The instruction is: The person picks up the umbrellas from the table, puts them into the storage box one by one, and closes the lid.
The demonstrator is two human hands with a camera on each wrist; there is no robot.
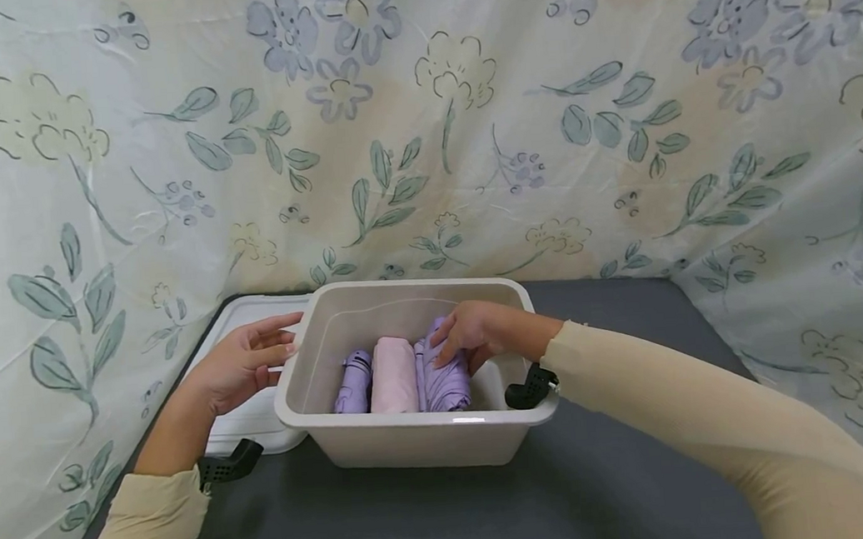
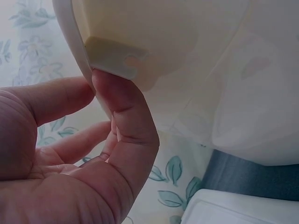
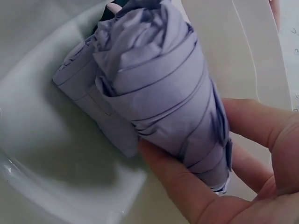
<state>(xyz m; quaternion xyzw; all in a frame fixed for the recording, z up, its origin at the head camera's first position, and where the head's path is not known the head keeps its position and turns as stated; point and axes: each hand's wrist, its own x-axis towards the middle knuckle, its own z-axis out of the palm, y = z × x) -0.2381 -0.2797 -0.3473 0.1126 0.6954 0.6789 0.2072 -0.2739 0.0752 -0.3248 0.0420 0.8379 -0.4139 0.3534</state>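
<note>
A light beige plastic bin (image 1: 421, 441) stands on the dark tabletop. My left hand (image 1: 246, 362) holds its left rim; in the left wrist view the thumb and a bent finger (image 2: 133, 126) meet at the rim's edge. Inside the bin, my right hand (image 1: 481, 333) grips a rolled purple umbrella (image 1: 445, 381), its cloth wound in spiral folds. The right wrist view shows this umbrella (image 3: 159, 88) between thumb and fingers, tilted over another purple fabric piece (image 3: 100, 107). Left of it lie a pink roll (image 1: 394, 376) and a smaller purple roll (image 1: 353, 383).
A white lid (image 1: 250, 420) lies flat on the table, left of and partly behind the bin. The dark grey table (image 1: 494, 516) extends in front and to the right. A floral curtain (image 1: 423, 153) hangs behind and along both sides.
</note>
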